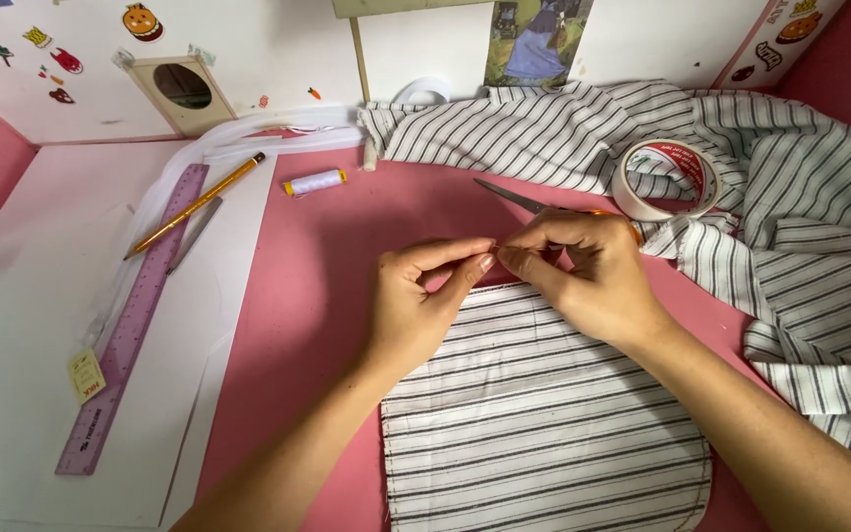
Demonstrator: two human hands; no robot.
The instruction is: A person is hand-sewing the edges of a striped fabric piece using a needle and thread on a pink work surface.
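The cut striped fabric piece [534,424] lies flat on the pink table [327,256], nearest the viewer. Both hands rest at its top edge. The left hand [416,305] and right hand [583,276] meet fingertip to fingertip, each pinched closed; what they grip is too small to tell. Scissors [514,197], a tape roll [667,177] and loose striped cloth [800,197] lie just beyond the right hand.

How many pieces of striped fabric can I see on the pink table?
2. A flat cut striped piece lies under both hands, near the bottom edge. A large crumpled striped cloth spreads along the top and right side; its folds may hide more.
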